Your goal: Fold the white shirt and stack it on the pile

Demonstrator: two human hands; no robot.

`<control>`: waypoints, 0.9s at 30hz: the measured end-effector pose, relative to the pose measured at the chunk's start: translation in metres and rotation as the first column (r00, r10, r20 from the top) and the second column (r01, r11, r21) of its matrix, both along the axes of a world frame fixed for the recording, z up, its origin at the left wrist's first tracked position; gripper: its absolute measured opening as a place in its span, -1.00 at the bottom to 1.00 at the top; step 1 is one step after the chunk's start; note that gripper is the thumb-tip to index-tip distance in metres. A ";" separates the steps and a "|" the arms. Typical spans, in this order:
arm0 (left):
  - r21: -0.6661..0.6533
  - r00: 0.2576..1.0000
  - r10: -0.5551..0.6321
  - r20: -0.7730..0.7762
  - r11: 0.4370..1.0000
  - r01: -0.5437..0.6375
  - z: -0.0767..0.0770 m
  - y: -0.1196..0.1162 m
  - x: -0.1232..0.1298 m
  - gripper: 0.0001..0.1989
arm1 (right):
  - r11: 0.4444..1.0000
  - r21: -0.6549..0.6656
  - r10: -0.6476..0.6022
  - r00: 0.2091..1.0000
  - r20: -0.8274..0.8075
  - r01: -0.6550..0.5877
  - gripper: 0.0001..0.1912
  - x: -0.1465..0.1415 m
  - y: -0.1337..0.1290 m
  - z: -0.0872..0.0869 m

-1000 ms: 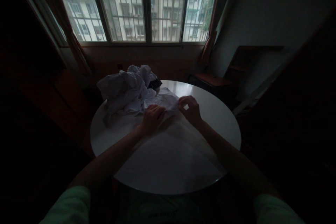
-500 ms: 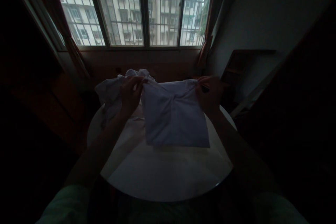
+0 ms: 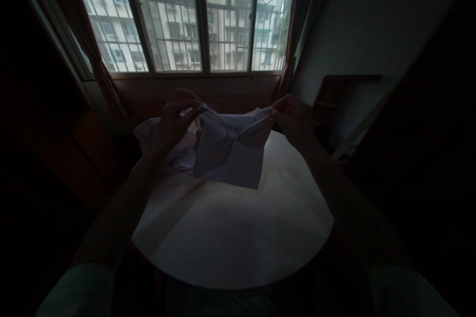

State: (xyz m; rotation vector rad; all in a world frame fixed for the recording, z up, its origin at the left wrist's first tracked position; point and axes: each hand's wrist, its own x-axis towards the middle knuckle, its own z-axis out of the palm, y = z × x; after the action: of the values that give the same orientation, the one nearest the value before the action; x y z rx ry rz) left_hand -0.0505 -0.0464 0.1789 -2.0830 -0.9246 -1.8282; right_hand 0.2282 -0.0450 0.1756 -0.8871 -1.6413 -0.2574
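Between my two hands hangs a folded pale shirt [image 3: 234,153], held up by its top corners above the round white table [image 3: 238,237]. My left hand [image 3: 178,118] is closed, its fingertips pinching the upper left corner. At the upper right corner my right hand [image 3: 293,118] pinches the cloth in the same way. The top edge sags between the hands, with creases running to the middle, and the lower edge hangs loose and tilted. Behind my left hand lies a crumpled pile of pale cloth [image 3: 147,131], partly hidden by my hand and the shirt.
A barred window [image 3: 178,25] with tied curtains [image 3: 100,69] lies beyond the table. A dark wooden chair or frame [image 3: 329,91] stands by the right wall. On the left is dark wooden furniture [image 3: 89,148]. The room is dim.
Both hands have lifted the shirt and moved it slightly left and away. Its lower edge has swung up and back, and more tabletop shows below it.
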 end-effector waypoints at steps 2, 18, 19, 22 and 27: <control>0.007 0.995 0.096 -0.030 0.995 -0.096 0.000 -0.004 -0.002 -0.83 | 0.999 0.022 0.041 0.999 0.013 -0.041 -0.94 -0.003 -0.003 0.000; -0.199 0.999 0.000 0.038 0.980 0.007 0.003 -0.023 0.010 -0.73 | 0.993 -0.029 0.110 0.993 -0.032 -0.111 -0.95 -0.021 -0.027 0.014; -0.207 1.000 0.004 0.011 0.978 -0.002 0.002 -0.024 0.012 -0.72 | 0.994 -0.037 0.102 0.994 -0.027 -0.103 -0.96 -0.022 -0.027 0.013; -0.240 0.997 -0.019 -0.069 0.971 0.002 -0.003 -0.022 0.014 -0.71 | 0.994 -0.068 0.087 0.996 -0.008 -0.088 -0.98 -0.021 -0.024 0.011; -0.295 0.980 -0.195 -0.046 0.940 0.173 -0.016 -0.007 0.015 -0.77 | 0.991 -0.059 0.124 0.992 0.006 -0.124 -0.96 -0.018 -0.012 0.001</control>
State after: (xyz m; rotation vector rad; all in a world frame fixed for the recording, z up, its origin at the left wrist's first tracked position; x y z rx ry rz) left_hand -0.0357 -0.0529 0.1629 -2.4730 -1.0655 -1.7761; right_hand 0.2098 -0.0571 0.1762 -0.8251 -1.7132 -0.1283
